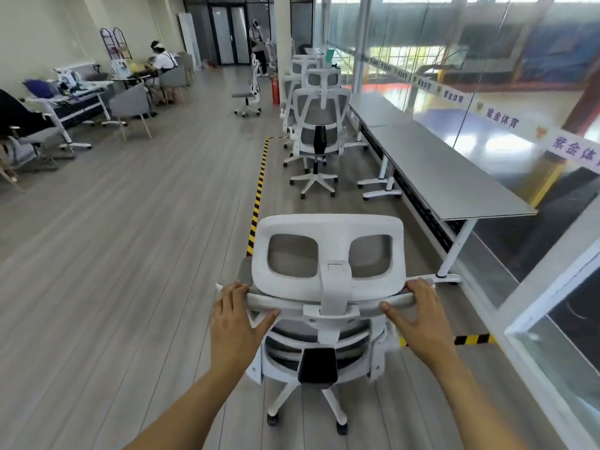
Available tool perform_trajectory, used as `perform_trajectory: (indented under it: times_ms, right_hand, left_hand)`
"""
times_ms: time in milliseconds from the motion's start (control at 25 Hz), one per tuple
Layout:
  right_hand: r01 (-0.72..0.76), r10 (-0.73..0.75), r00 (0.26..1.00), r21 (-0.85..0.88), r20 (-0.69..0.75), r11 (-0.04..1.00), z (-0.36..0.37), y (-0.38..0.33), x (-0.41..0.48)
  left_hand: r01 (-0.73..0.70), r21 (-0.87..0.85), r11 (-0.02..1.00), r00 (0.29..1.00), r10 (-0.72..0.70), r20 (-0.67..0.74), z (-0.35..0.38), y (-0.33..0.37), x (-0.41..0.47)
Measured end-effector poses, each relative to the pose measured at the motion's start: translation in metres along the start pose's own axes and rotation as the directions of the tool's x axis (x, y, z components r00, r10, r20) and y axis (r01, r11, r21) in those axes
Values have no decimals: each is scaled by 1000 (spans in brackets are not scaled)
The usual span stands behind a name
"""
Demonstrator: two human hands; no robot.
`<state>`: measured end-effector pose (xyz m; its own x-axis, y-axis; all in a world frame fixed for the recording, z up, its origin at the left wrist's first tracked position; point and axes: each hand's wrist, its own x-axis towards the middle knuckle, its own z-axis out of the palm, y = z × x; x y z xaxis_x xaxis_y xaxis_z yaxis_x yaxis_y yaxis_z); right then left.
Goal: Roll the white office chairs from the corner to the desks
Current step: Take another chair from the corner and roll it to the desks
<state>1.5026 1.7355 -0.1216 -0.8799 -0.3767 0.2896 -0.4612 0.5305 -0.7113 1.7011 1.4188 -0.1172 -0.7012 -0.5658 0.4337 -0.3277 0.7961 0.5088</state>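
A long grey counter is running from 3 o'clock toward 1 o'clock. A white office chair is standing at 6 o'clock, its back facing the wearer, near the counter's near end. The left hand and right hand are gripping the top rail, with the fingers curling over it and the thumbs underneath. The chair is likely moving easily on its castors, though it may be top-heavy. The stiff rail is looking like a sounder hold than the soft mesh.

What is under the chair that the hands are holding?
A white star base with dark casters stands on the wood floor. Only the two near legs show; the backrest covers the rest.
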Motion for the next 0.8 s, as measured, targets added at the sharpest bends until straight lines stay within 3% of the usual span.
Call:
perform_trajectory:
  times_ms: [240, 400, 560, 800]
  right_hand:
    - [-10, 11, 998, 33, -56, 999, 63, 16, 194]
    - [-23, 18, 993, -42, -117, 999, 111, 32, 326]
    - [-81, 70, 993, -119, -91, 990, 139, 53, 463]
    - [-134, 130, 989, -51, -68, 990, 174, 96, 662]
  left_hand:
    - [-1, -68, 998, 1000, 2, 12, 98, -31, 204]
    - [-30, -131, 991, 999, 33, 19, 169, -55, 346]
    - [-33, -163, 986, 995, 47, 85, 235, -59, 482]
    - [-20, -175, 984, 993, 40, 110, 339, -55, 665]
